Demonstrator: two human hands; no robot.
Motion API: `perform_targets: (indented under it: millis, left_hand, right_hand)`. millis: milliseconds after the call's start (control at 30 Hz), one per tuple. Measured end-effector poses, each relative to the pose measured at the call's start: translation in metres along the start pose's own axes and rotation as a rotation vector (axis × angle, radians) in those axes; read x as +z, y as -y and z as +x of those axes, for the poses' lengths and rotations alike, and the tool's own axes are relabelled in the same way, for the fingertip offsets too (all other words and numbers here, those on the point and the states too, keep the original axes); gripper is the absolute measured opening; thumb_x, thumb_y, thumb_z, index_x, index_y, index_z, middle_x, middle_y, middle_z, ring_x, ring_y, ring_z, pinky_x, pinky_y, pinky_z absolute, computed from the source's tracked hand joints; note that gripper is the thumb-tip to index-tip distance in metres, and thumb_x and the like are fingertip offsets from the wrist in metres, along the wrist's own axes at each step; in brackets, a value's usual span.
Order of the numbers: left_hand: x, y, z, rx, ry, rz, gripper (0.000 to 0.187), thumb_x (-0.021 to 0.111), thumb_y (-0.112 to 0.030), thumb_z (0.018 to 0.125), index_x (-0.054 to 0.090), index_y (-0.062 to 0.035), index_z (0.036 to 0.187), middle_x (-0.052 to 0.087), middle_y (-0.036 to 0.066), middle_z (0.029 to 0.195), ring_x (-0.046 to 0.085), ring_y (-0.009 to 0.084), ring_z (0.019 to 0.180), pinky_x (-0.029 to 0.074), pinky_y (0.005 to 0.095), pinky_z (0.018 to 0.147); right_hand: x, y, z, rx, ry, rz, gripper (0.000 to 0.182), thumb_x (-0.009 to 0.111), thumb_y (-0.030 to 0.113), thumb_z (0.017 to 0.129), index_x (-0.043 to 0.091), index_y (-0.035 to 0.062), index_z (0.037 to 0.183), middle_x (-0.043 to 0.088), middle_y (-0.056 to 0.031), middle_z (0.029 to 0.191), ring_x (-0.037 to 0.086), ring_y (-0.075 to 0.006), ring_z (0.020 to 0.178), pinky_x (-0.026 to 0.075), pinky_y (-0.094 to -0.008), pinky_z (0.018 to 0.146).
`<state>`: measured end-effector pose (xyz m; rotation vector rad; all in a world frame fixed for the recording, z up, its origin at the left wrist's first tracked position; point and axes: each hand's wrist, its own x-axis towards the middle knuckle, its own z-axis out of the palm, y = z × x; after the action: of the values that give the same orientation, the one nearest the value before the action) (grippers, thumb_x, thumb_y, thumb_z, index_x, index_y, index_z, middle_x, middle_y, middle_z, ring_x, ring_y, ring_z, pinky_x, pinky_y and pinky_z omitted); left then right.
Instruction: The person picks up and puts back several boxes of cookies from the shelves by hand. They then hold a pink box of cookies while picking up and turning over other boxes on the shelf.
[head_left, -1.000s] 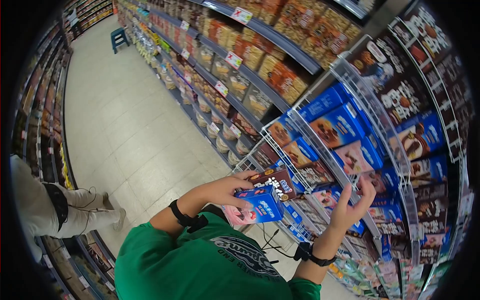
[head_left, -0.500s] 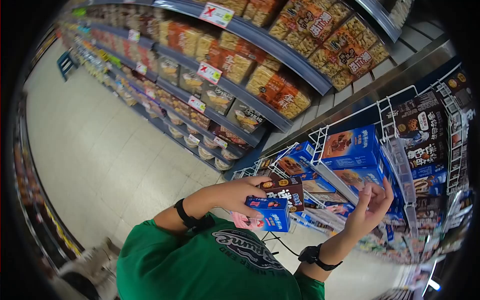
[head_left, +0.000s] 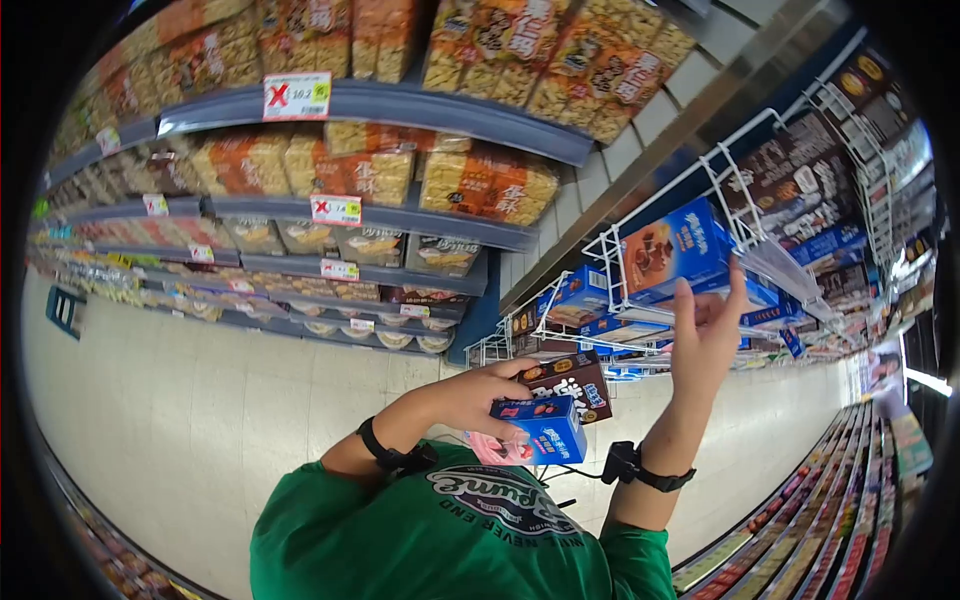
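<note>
My left hand (head_left: 478, 395) is closed around two snack boxes in front of my chest. One is a blue and pink biscuit box (head_left: 548, 432) with strawberry pictures. Behind it sits a dark brown snack box (head_left: 578, 388) with white lettering. My right hand (head_left: 708, 325) reaches up to the wire rack, thumb and index finger spread, the other fingers curled. Its fingertips are right at the lower edge and corner of a blue biscuit box (head_left: 672, 252) with a chocolate picture, which stands in a wire rack (head_left: 722, 165).
More blue boxes (head_left: 580, 298) and large dark brown packs (head_left: 800, 185) fill the rack. Shelves of packaged crispy snacks (head_left: 487, 185) with price tags (head_left: 297, 96) line the wall at left. A blue stool (head_left: 66, 310) stands on the tiled floor (head_left: 300, 385).
The view has turned, so the shelves look level and the aisle at right shows. My right hand has come to the front of the upper blue box. The left hand keeps its two boxes.
</note>
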<state>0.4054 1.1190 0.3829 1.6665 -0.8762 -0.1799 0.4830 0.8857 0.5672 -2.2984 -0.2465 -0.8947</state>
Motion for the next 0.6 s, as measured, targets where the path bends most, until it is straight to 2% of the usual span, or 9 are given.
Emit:
perform_targets:
  millis: [100,133,200,300,400,433,467,567,600]
  left_hand:
    - [-0.005,-0.005,-0.003,-0.029,0.014,-0.012,0.05,0.085,-0.029,0.077,0.067,0.0017,0.113,0.035,0.026,0.153,0.039,0.0403,0.14,0.034,0.0415,0.113]
    - [-0.007,-0.005,-0.004,-0.021,0.044,0.002,0.05,0.085,-0.029,0.077,0.067,0.0017,0.113,0.035,0.026,0.153,0.039,0.0403,0.14,0.034,0.0415,0.113]
    - [-0.007,-0.001,-0.007,0.0,0.03,-0.073,0.05,0.085,-0.029,0.078,0.067,0.0023,0.113,0.035,0.025,0.153,0.038,0.0397,0.14,0.032,0.0423,0.114]
    - [-0.006,0.001,-0.013,-0.011,0.046,-0.052,0.052,0.085,-0.029,0.077,0.067,0.0019,0.114,0.034,0.024,0.154,0.037,0.0387,0.141,0.031,0.0421,0.114]
    - [-0.008,-0.008,-0.013,-0.008,0.06,-0.045,0.053,0.086,-0.028,0.076,0.067,0.0014,0.116,0.033,0.023,0.155,0.036,0.0378,0.142,0.03,0.0425,0.115]
    - [-0.008,-0.011,-0.014,-0.042,0.05,-0.063,0.054,0.085,-0.03,0.076,0.067,0.0022,0.115,0.033,0.023,0.156,0.034,0.0379,0.143,0.028,0.0433,0.116]
    - [-0.008,-0.013,-0.016,-0.078,0.034,-0.084,0.054,0.085,-0.032,0.077,0.067,0.003,0.114,0.033,0.023,0.156,0.032,0.0379,0.145,0.026,0.0441,0.117]
    - [-0.008,-0.013,-0.023,-0.108,0.012,-0.081,0.055,0.085,-0.033,0.076,0.067,0.0023,0.114,0.031,0.023,0.157,0.03,0.0374,0.146,0.025,0.0442,0.118]
    - [-0.009,-0.012,-0.024,-0.112,0.012,-0.08,0.055,0.085,-0.033,0.076,0.067,0.0023,0.114,0.031,0.023,0.157,0.03,0.0374,0.146,0.025,0.0442,0.118]
  right_hand:
    - [0.005,0.006,-0.001,-0.077,-0.079,-0.05,0.06,0.081,0.023,0.085,0.053,0.0059,0.135,0.06,-0.0019,0.074,0.056,-0.011,0.059,0.046,-0.0259,0.056]
    - [0.006,0.008,-0.002,-0.076,-0.079,-0.073,0.06,0.082,0.023,0.082,0.055,0.0084,0.133,0.06,-0.0039,0.086,0.057,-0.0142,0.066,0.046,-0.027,0.057]
    - [0.013,0.008,0.002,-0.251,-0.194,-0.19,0.057,0.082,0.025,0.08,0.056,0.0087,0.129,0.061,-0.0071,0.098,0.061,-0.0205,0.075,0.049,-0.0311,0.06]
    - [0.025,0.013,0.005,-0.143,-0.242,-0.098,0.055,0.083,0.027,0.078,0.058,0.0088,0.123,0.061,-0.0092,0.105,0.062,-0.0256,0.082,0.052,-0.0354,0.064]
    - [0.031,0.001,0.008,-0.131,-0.292,-0.101,0.054,0.083,0.03,0.077,0.058,0.0087,0.119,0.061,-0.0093,0.106,0.063,-0.0262,0.081,0.053,-0.0372,0.065]
    - [0.03,-0.002,0.009,-0.133,-0.298,-0.077,0.056,0.085,0.027,0.076,0.058,0.0086,0.122,0.062,-0.0076,0.097,0.063,-0.0221,0.073,0.051,-0.0343,0.061]
    - [0.026,-0.005,0.008,-0.122,-0.305,-0.077,0.056,0.085,0.027,0.076,0.058,0.0086,0.122,0.062,-0.0076,0.097,0.063,-0.0221,0.073,0.051,-0.0343,0.061]
    - [0.017,-0.011,0.008,-0.078,-0.206,0.053,0.058,0.086,0.018,0.076,0.058,0.0062,0.125,0.06,-0.003,0.076,0.055,-0.014,0.056,0.045,-0.0295,0.054]
    - [0.018,-0.011,0.008,-0.075,-0.205,0.056,0.058,0.086,0.018,0.076,0.058,0.0062,0.125,0.06,-0.003,0.076,0.055,-0.014,0.056,0.045,-0.0295,0.054]
